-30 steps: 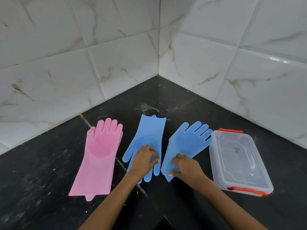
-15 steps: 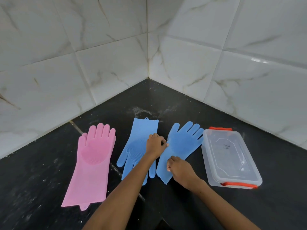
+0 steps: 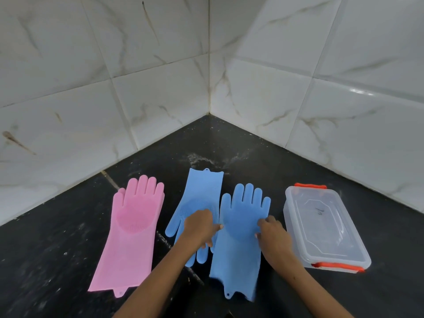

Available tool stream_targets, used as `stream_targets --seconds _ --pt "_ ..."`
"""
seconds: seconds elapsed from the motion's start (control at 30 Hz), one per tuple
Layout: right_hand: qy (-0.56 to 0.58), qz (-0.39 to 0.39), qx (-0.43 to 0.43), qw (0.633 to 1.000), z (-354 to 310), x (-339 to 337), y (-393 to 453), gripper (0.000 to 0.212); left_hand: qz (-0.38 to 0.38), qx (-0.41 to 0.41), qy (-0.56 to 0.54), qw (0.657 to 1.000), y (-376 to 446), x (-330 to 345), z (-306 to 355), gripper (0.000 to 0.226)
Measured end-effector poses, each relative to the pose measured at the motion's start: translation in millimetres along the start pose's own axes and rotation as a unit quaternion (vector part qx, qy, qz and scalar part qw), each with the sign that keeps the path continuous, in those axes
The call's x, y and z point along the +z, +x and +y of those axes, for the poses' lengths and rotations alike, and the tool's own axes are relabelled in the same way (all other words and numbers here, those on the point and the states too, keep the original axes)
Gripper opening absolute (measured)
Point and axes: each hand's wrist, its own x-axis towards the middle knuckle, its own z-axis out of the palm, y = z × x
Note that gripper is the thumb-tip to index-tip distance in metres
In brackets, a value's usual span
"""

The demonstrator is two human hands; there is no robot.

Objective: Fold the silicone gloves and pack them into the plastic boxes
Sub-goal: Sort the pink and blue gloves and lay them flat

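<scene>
Blue, flat and fingers-up, the right-hand silicone glove (image 3: 241,228) was pinched at its edges by the left hand (image 3: 200,227) and right hand (image 3: 271,235).

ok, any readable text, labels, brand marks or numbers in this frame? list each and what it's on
No readable text anywhere.
Clear plastic box with orange clips: a small dark scrawl on the lid, too small and blurred to read.
Pink silicone glove: no print visible.
Blue silicone glove with fingers pointing away: no print visible.
Blue silicone glove with fingers pointing toward the person: no print visible.
White marble-look wall tiles: only veining and stains.
</scene>
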Motion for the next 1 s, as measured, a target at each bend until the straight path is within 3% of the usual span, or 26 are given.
stream_targets --seconds 0.13,0.3,0.4,0.53,0.7,1.0 --pt "0.058 0.026 0.042 0.997 -8 8 3 0.035 0.076 0.059 -0.043 0.994 -6 13 -15 0.021" --pt "0.142 0.057 0.055 0.987 -14 11 17 0.023 0.097 0.114 -0.032 0.988 -8 32 -24 0.012" --pt "0.088 0.081 0.056 0.991 -13 8 28 0.022 0.123 0.119 -0.021 0.985 -8 35 -27 0.012" --pt "-0.068 0.085 0.039 0.993 -15 18 31 0.041 0.148 0.122 -0.009 0.981 -9 38 -32 0.014" --pt "-0.010 -0.012 -0.056 0.998 -35 55 14 0.051 0.152 0.121 0.012 0.981 -9 37 -39 0.026" --pt "-0.006 -0.012 -0.052 0.999 -34 58 34 0.051 0.167 0.088 -0.022 0.982 -8 38 -43 0.036"
